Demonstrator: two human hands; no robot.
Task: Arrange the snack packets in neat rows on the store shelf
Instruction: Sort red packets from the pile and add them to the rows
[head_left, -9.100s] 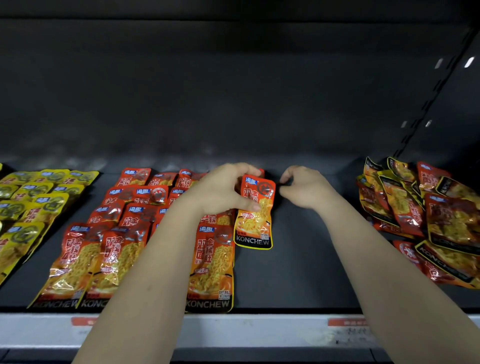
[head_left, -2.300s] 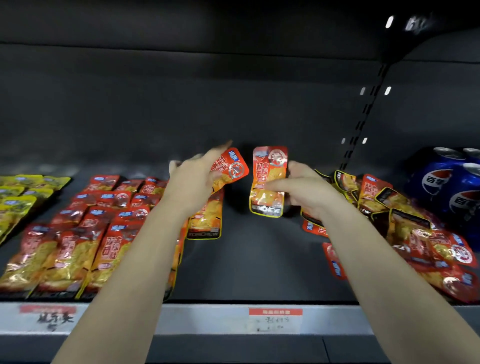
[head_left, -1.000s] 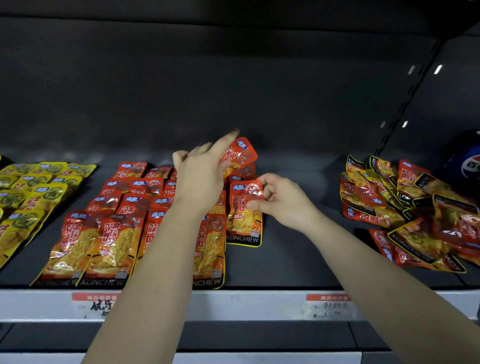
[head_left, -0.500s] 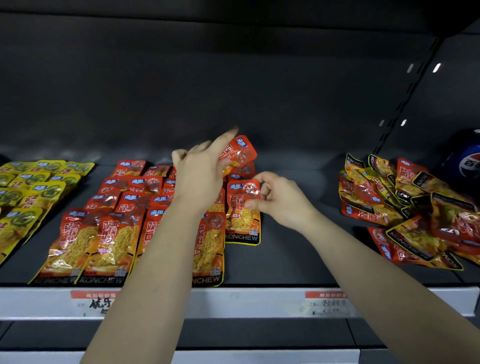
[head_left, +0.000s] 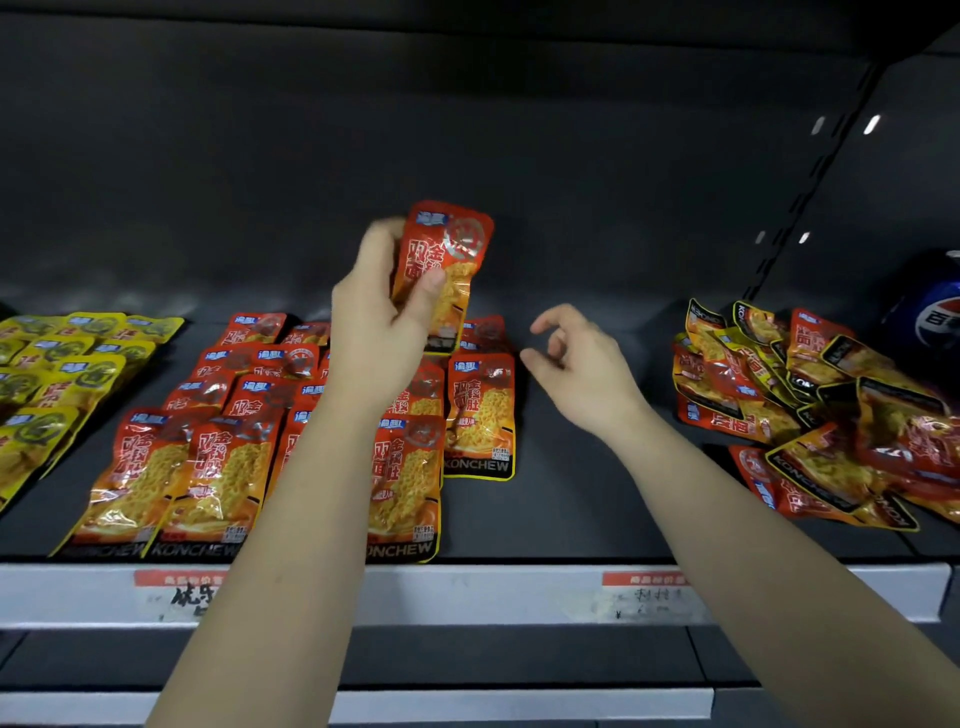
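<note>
At shelf (head_left: 571, 519), L hand (head_left: 374, 332): grips raised packet (head_left: 449, 249)
R hand (head_left: 582, 364): just released, loose, empty
Laid packet (head_left: 480, 415): extends row; pile (head_left: 810, 410) remains

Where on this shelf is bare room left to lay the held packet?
Bare shelf lies between the rightmost flat orange packet and the jumbled pile on the right, and in front of that packet toward the shelf lip. The orange rows and yellow packets crowd the left.
</note>
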